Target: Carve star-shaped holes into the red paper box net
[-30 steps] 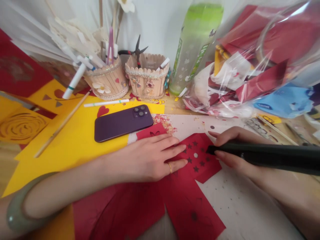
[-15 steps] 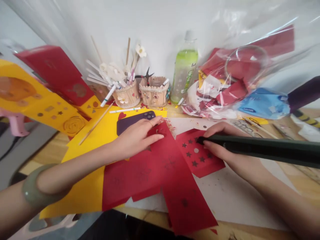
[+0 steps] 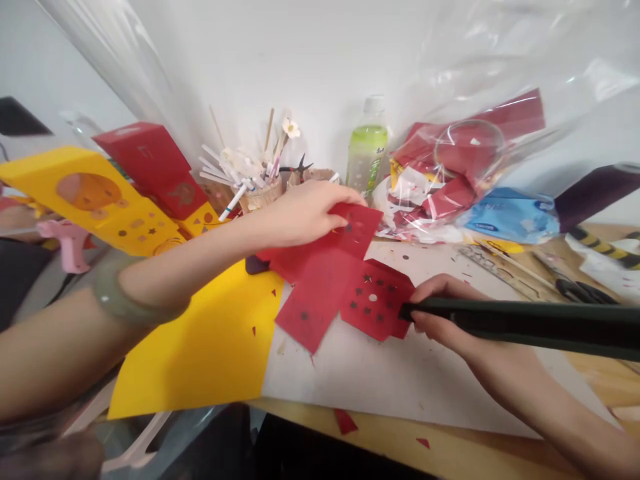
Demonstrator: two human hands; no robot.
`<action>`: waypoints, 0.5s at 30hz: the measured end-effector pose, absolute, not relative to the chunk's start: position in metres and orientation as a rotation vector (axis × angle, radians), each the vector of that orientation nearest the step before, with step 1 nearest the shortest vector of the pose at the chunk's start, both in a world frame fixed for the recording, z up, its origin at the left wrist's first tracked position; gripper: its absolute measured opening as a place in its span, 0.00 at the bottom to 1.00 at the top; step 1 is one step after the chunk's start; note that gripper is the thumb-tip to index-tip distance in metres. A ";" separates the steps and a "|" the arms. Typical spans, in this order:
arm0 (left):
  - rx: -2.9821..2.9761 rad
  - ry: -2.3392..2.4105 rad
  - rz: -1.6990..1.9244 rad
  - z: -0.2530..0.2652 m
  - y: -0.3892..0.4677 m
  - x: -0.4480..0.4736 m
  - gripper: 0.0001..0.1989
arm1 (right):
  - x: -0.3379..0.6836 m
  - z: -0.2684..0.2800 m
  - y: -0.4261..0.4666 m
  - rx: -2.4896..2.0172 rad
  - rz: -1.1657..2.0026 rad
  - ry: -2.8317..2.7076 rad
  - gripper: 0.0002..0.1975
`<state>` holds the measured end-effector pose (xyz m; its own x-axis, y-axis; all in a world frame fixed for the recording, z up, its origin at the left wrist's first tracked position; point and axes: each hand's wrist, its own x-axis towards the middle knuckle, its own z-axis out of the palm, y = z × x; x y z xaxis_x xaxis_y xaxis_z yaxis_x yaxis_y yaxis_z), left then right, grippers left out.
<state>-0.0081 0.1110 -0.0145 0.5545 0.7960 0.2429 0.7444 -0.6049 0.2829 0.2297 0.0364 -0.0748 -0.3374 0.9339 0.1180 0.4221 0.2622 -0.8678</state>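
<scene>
A red paper cut-out with several panels lies slanted across the work surface. My left hand grips its far part, thumb on top, other fingertips partly hidden. Star-shaped holes ring a round hole in its right-hand panel. At that panel's right edge my right hand is closed on a long dark green tool, its black tip between thumb and fingers. I cannot tell the tool's kind. Beneath the cut-out are a white sheet and a yellow sheet.
Behind stand decorated pots of sticks, pliers and a green drink bottle. A plastic bag of scraps, a blue packet and scissors lie right. Yellow and red boxes and a pink glue gun are left.
The red cut-out has been turned and shifted away from the table's front edge, with my left hand on its far part. My right hand, still gripping the dark tool, is a little lower in view.
</scene>
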 end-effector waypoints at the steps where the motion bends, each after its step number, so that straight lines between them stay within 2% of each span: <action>1: 2.739 1.336 0.459 -0.015 0.118 0.000 0.16 | 0.231 -0.075 0.035 -1.260 1.007 -1.931 0.06; 3: 2.937 1.300 0.319 -0.023 0.129 0.014 0.19 | 0.234 -0.075 0.034 -1.308 0.980 -1.994 0.07; 6: 3.035 1.364 0.403 -0.041 0.132 0.021 0.22 | 0.241 -0.073 0.039 -1.366 0.849 -2.017 0.08; 8: 2.997 1.427 0.553 -0.054 0.121 0.016 0.19 | 0.243 -0.071 0.046 -1.361 0.762 -2.026 0.08; 10: 2.974 1.354 0.554 -0.066 0.103 0.008 0.14 | 0.242 -0.071 0.056 -1.313 0.723 -2.024 0.06; 15: 2.965 1.099 0.433 -0.098 0.065 -0.007 0.12 | 0.225 -0.082 0.080 -1.125 0.942 -2.082 0.04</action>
<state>-0.0068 0.0650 -0.0984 0.7262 0.6327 0.2691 0.6464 -0.7616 0.0465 0.2249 0.0798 -0.0818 -0.4720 0.8671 0.1591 0.4526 0.3932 -0.8003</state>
